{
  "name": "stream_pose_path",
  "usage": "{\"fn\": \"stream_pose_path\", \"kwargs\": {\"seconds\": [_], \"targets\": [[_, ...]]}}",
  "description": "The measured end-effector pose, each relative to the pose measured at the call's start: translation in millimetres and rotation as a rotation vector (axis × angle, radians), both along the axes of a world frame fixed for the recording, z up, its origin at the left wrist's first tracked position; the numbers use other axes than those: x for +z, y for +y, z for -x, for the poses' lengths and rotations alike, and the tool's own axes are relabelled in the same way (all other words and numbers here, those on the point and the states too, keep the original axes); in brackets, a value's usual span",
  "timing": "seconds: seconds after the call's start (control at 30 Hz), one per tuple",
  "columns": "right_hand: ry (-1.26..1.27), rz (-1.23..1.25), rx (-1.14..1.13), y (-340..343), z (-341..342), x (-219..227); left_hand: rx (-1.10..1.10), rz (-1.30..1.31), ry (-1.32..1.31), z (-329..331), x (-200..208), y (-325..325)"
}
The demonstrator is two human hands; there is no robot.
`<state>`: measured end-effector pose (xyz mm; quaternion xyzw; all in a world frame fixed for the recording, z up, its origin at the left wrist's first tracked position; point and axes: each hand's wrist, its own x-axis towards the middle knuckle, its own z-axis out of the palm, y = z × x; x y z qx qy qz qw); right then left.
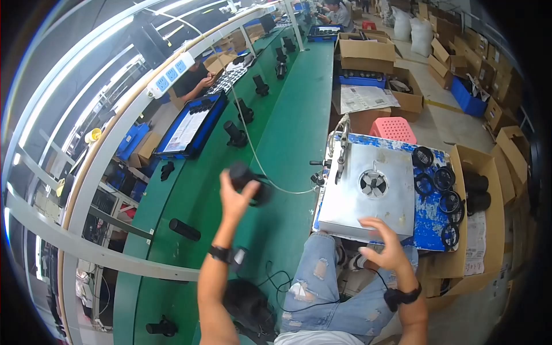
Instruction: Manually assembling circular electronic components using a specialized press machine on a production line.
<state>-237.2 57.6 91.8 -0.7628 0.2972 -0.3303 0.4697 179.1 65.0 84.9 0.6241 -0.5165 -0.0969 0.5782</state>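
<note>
I have the left hand (233,204) clamped on a black, round-bodied part with a wide ring at one end (240,173), thumb on one side and fingers on the other. The part is blurry, so I can't tell just how the fingertips sit on it. It is over the long green bench (293,132), to the left of the silver metal box with a round fan-like hole (397,169). Its long line looks tipped: the narrow end points away and left, and the wide ring points back and right, toward the box. The right hand (388,248) is well apart from the part, over by the box's near edge. Its thumb and fingers are spread, with nothing between them. I can't tell if they touch the metal. So the part is right at the left hand, and the right hand is the far one.
</note>
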Motion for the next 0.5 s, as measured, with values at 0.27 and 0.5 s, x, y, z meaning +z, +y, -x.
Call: {"fn": "stream_pose_path", "kwargs": {"seconds": [0.27, 0.5], "targets": [[-0.196, -0.234, -0.509, -4.7, 107.1, -74.6, 0.941, -0.334, -0.036, -190.4, -108.4, 6.3], [0.291, -0.052, -0.738, -78.6, 217.8, -192.9, 0.995, -0.509, 0.006, -232.0, -143.6, 10.1]]}}
